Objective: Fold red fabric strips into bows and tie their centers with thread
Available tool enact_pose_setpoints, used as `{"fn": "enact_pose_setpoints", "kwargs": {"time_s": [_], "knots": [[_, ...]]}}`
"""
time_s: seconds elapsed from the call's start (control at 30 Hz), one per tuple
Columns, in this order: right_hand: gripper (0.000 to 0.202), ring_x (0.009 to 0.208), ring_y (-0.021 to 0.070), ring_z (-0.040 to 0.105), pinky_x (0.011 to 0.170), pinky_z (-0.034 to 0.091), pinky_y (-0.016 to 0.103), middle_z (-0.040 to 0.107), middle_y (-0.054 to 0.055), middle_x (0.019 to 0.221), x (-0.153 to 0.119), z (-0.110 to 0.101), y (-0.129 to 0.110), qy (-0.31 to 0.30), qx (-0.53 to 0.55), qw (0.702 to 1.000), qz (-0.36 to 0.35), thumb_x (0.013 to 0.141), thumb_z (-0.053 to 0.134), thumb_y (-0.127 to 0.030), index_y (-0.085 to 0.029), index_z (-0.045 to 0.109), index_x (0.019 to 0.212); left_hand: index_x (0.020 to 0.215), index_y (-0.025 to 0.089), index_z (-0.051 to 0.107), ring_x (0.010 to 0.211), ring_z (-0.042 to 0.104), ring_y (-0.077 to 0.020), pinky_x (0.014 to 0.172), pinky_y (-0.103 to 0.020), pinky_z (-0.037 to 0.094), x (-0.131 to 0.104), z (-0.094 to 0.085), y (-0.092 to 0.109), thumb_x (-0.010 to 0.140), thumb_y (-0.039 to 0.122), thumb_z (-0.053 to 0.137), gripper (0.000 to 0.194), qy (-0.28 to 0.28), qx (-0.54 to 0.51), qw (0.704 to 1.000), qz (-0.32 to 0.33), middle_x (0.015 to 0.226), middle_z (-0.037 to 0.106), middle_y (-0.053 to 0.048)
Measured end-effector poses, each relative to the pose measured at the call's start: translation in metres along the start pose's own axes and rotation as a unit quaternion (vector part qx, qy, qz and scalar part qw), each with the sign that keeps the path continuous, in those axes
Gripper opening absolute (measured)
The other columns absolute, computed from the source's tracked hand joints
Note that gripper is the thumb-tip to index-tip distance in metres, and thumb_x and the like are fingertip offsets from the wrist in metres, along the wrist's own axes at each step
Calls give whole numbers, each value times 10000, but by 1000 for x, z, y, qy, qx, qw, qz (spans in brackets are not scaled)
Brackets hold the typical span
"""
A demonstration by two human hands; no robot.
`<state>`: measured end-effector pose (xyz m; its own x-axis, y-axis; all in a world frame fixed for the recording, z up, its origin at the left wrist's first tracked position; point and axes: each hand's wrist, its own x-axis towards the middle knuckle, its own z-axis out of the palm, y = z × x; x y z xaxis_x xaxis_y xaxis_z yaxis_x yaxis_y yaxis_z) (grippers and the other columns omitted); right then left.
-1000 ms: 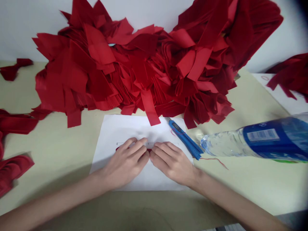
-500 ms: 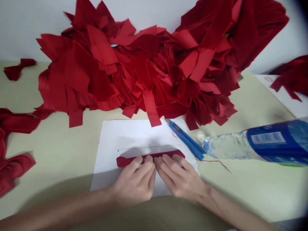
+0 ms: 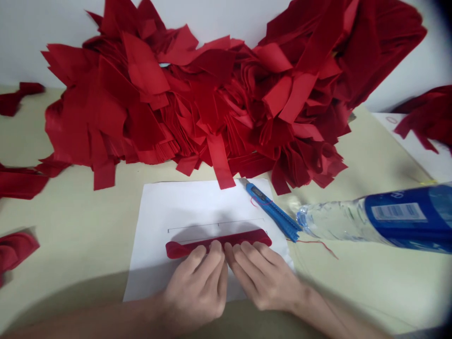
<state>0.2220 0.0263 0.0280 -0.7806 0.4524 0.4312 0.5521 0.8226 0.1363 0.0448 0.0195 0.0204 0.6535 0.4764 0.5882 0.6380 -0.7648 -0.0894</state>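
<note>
A dark red fabric strip (image 3: pixel 247 236), folded into a long flat loop, lies over the white paper (image 3: pixel 151 212) just below a ruled line with tick marks. My left hand (image 3: pixel 199 282) pinches its lower edge near the middle, fingers bent and pressed together. Close beside it, my right hand (image 3: pixel 263 273) grips the same strip, its fingertips almost touching those of the left. The strip's looped ends stick out on both sides. My thumbs are mostly hidden behind the fingers.
A blue box cutter (image 3: pixel 271 209) rests across the paper's right edge, with red thread near it. To its right lies a water bottle (image 3: pixel 399 216). A large heap of red fabric strips (image 3: pixel 205 103) spans the back; more red pieces (image 3: pixel 17 252) lie at left.
The camera view has shifted slightly, so the paper, strip and hands appear a little lower. Both hands keep their hold on the strip.
</note>
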Motion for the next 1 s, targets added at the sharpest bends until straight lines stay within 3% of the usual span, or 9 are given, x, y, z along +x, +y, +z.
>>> {"fn": "enact_pose_setpoints", "kwargs": {"time_s": [0.47, 1.0], "knots": [[351, 799, 201, 573, 701, 382, 334, 675, 101, 810, -3, -3, 0, 15, -1, 1000, 16, 877, 327, -53, -83, 674, 836, 758, 33, 691, 770, 633, -238, 696, -384, 377, 2, -2, 4, 835, 10, 426, 277, 14, -23, 1000, -11, 729, 719, -129], [341, 802, 207, 550, 700, 395, 337, 651, 105, 779, 0, -5, 5, -30, 27, 999, 8, 883, 333, -38, -60, 673, 856, 797, 46, 694, 803, 624, -236, 705, -372, 394, 0, 0, 5, 835, 25, 439, 259, -2, -8, 1000, -6, 764, 718, -121]]}}
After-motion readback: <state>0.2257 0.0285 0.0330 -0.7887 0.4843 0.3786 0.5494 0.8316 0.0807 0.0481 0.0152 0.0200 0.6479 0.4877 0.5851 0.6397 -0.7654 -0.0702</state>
